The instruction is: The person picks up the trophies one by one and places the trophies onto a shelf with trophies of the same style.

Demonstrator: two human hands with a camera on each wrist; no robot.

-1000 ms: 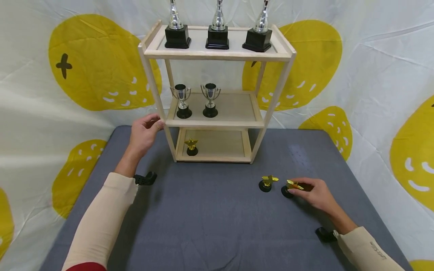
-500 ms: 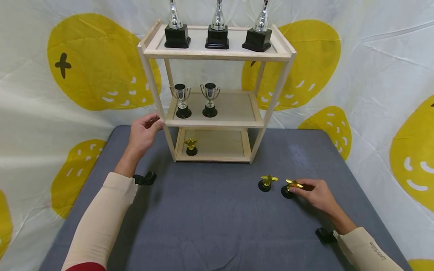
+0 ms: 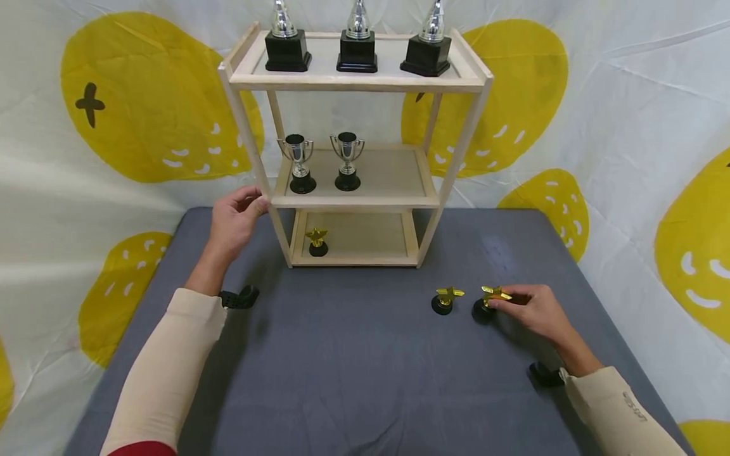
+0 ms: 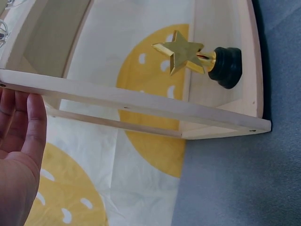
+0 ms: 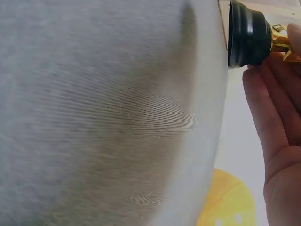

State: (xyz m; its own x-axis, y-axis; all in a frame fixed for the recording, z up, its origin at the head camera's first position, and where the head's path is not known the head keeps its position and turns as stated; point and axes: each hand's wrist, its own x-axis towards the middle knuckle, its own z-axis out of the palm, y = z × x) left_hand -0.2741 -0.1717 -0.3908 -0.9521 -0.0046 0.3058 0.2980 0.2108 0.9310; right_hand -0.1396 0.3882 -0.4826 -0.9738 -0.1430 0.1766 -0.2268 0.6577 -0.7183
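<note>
In the head view, my right hand [image 3: 533, 310] pinches a small gold star trophy [image 3: 495, 294] between thumb and fingers. The right wrist view shows its round black base [image 5: 249, 35] at or just above the tabletop. To its left stands a second star trophy [image 3: 443, 303]. My left hand [image 3: 230, 221] rests against the left post of a wooden shelf [image 3: 356, 204]. Straight fingers [image 4: 35, 127] touch that post in the left wrist view; the thumb is out of sight there. A third star trophy [image 4: 225, 66] stands at the left of the bottom shelf.
On the middle shelf are two silver cups, a left one [image 3: 300, 166] and a right one [image 3: 346, 163]. Three tall trophies on black bases [image 3: 357, 52] line the top shelf. The grey tabletop [image 3: 342, 354] meets a white cloth [image 3: 621, 190] printed with yellow shapes.
The head view has shifted, so the scene sits slightly higher. The trophy in my right hand seems a little raised relative to its neighbour. My left hand stays at the shelf post.
</note>
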